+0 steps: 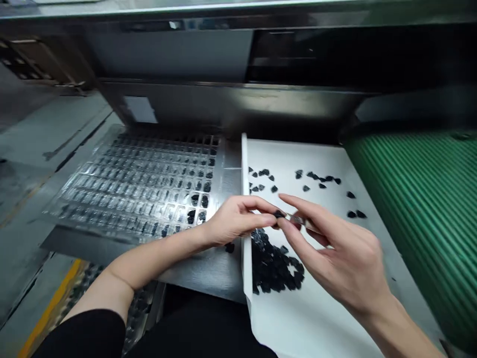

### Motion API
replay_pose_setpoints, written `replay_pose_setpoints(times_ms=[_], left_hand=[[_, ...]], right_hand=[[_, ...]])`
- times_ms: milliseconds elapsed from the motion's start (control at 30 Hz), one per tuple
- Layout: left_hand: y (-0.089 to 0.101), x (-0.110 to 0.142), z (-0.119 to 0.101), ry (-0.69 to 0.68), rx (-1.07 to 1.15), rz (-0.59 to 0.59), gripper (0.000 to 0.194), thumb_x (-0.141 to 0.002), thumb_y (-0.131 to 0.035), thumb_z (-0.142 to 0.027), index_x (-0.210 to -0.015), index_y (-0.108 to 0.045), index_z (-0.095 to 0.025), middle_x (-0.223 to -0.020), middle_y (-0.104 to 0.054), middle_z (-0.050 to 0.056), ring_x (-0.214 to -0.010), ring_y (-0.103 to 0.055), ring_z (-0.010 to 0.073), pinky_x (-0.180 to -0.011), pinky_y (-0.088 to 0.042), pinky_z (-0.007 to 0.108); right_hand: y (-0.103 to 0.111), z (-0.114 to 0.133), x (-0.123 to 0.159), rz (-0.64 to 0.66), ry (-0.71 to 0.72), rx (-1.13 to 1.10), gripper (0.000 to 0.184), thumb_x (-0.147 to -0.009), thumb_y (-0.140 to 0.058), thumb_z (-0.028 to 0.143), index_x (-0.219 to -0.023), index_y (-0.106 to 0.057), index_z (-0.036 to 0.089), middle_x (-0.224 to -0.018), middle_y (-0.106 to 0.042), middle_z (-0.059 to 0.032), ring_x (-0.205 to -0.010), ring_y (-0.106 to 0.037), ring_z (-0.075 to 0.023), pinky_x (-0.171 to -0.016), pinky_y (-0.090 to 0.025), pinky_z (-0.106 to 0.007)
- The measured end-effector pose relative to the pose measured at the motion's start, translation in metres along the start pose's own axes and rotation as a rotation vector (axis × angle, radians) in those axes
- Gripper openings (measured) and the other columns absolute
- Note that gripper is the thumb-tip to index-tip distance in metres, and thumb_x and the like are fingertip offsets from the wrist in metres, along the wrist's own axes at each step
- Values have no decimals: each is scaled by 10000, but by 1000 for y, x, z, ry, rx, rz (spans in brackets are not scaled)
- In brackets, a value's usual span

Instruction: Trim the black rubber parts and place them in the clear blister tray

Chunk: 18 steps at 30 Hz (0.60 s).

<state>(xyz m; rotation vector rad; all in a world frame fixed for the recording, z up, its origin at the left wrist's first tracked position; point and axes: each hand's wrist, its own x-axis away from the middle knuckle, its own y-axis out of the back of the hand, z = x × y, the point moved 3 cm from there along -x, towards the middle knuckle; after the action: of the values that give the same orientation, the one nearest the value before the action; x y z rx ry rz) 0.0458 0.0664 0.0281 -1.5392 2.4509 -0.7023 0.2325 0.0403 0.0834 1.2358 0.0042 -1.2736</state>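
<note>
Over the white tray (316,308), both my hands meet at the fingertips. My left hand (234,219) pinches a small black piece (279,214) between thumb and forefinger. My right hand (339,253) is closed close beside it, its thumb tip at the black piece. A small shiny object (297,219) shows between the right thumb and fingers; its kind is unclear. Below the hands lies a heap of small black pieces (274,266) in the tray. More loose black pieces (328,178) are scattered farther back in it.
Left of the tray, a clear plastic blister tray (126,186) with rows of pockets lies on the metal table (212,273); black pieces fill several pockets. A ribbed green conveyor belt (428,199) runs along the right. A metal machine frame (208,102) stands behind.
</note>
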Motion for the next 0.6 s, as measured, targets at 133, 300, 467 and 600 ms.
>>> replay_pose_setpoints(times_ms=[133,300,467,600], left_hand=[[14,-2,-17,-161,-180,-69,350,-866,-914,-372,-1102,-871,-117,-1037,-843,161,-892,-779,218,-734,-583,292],[92,-10,-83,-491,-620,-466,286,-934,-809,-329,-1154,-877,-158,-1177,-854,135,-1080,-783,250,-967,-615,362],[204,-27,-155,-461,-875,-834,212,-931,-757,-187,-1102,-839,-92,-1188,-841,142,-1175,-730,250,-1139,-522,385],[256,-38,-171,-316,-943,-963,278,-1014,-775,-337,-1180,-763,-115,-1242,-778,115,-1172,-723,258,-1088,-580,481]], right_hand=[[4,-1,-2,-78,62,152,347,-1057,-727,128,-1395,-733,208,-911,-767,2,-594,-573,-71,-672,-530,-261],[1,2,1,-49,75,122,287,-1098,-696,196,-1382,-734,186,-958,-772,-11,-598,-590,-59,-681,-532,-244],[-11,5,3,26,135,53,271,-1126,-629,204,-1385,-708,192,-933,-762,3,-690,-694,-85,-646,-531,-230],[-18,5,3,77,157,21,249,-1135,-600,209,-1360,-705,190,-965,-782,5,-662,-680,-80,-610,-523,-230]])
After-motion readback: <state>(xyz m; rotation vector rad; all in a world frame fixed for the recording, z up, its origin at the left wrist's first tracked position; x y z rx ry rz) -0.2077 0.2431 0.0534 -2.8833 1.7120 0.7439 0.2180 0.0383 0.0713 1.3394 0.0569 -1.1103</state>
